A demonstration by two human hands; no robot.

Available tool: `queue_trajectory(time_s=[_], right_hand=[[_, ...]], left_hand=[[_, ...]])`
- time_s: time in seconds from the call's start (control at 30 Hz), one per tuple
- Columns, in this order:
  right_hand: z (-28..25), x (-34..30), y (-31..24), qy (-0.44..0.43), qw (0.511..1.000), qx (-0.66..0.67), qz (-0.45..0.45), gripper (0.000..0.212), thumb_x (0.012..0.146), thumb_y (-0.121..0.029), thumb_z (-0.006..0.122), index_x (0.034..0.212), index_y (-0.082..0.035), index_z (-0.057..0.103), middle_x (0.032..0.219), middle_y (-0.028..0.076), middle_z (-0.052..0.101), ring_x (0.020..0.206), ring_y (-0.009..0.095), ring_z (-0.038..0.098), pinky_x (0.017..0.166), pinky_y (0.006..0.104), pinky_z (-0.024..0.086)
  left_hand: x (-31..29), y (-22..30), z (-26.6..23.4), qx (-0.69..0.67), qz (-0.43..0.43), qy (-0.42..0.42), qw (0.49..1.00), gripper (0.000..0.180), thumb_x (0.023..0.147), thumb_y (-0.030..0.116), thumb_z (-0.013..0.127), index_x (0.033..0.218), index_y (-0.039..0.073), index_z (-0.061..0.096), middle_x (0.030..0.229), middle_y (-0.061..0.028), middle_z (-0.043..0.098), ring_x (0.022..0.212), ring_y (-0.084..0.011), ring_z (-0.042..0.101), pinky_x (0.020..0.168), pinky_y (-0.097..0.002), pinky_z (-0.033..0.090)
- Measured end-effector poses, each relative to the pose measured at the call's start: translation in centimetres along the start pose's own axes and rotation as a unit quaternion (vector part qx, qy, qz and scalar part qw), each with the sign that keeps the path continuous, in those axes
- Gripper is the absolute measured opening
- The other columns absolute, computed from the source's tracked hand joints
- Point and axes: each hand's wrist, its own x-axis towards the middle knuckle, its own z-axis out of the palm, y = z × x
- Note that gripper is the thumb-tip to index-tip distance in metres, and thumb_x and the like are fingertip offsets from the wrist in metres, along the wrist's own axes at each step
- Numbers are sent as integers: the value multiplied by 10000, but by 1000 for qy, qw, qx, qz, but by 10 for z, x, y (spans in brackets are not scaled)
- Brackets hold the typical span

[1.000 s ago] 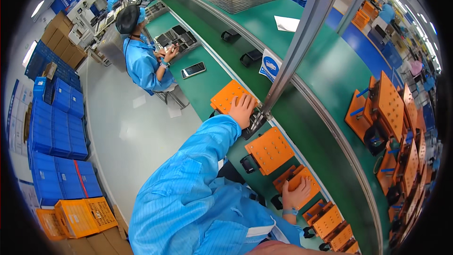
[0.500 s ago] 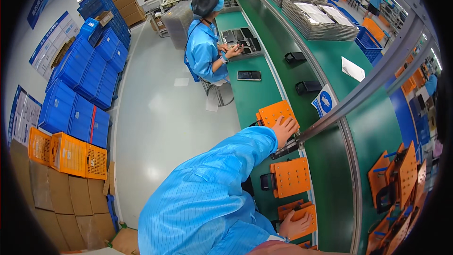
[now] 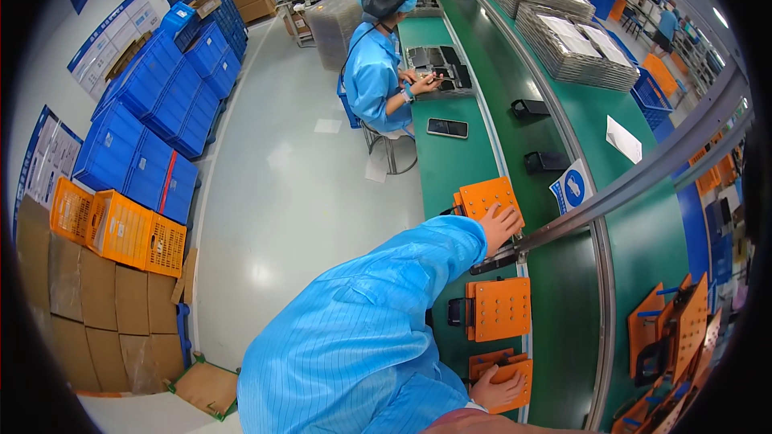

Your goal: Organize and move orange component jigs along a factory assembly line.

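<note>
My left hand (image 3: 502, 226) rests with spread fingers on the right part of an orange plate fixture (image 3: 485, 195) studded with small metal pins. Nearer, my right hand (image 3: 497, 391) lies on another orange plate fixture (image 3: 508, 371), thumb apart from its fingers; the palm side is hidden. Between my hands sits a third orange fixture (image 3: 503, 307) with a black clamp (image 3: 457, 311) at its left side; neither hand touches it. All three stand along the green bench (image 3: 446, 162). My blue left sleeve (image 3: 354, 313) crosses the lower middle.
A metal post (image 3: 643, 169) slants beside my left hand. Farther up the bench lie a phone (image 3: 447, 128) and a tray of dark devices (image 3: 434, 60), which a seated person (image 3: 378, 72) handles. Black holders (image 3: 545, 162) sit on the conveyor. More orange fixtures (image 3: 671, 329) stand at right.
The whole view has shifted, so the scene appears farther right and lower. Both hands remain on the same orange fixtures. The right hand's fingers appear slightly closer together.
</note>
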Motion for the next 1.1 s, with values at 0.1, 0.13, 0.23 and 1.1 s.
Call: queue_trajectory(time_s=[0.1, 0.13, 0.23, 1.1], right_hand=[[1, 1, 0, -7, 1000, 1, -1, 728, 1113, -602, 737, 1609, -74, 659, 1697, 171, 611, 1582, 414, 578, 1262, 603, 472], [1, 2, -1, -4, 1000, 1, -1, 728, 1113, -601, 738, 1609, -74, 659, 1698, 172, 611, 1583, 414, 576, 1263, 603, 471], [2, 6, -1, -1, 1000, 2, -5, 727, 1113, -598, 740, 1611, -74, 659, 1699, 172, 610, 1587, 414, 572, 1266, 604, 469], [-1, 4, 1, -3, 997, 79, -5, 378, 1233, -186, 536, 1518, 8, 692, 1694, 250, 603, 1580, 477, 545, 1290, 638, 420]], left_hand=[[0, 0, -2, 8, 0, -8, 1000, 1063, 892, 289, 889, 1819, 84, 411, 1851, -204, 428, 1770, -414, 333, 1398, -771, 277], [1, 1, -4, 8, 2, -8, 1000, 1057, 897, 291, 884, 1819, 85, 411, 1851, -204, 430, 1769, -414, 336, 1399, -769, 278], [3, -1, -6, 11, 3, 3, 1000, 1049, 903, 296, 877, 1818, 85, 412, 1850, -204, 431, 1768, -414, 340, 1399, -768, 278], [3, 0, -10, -15, 6, 31, 999, 1073, 824, 194, 847, 1798, 46, 422, 1798, -205, 467, 1728, -417, 384, 1391, -718, 300]])
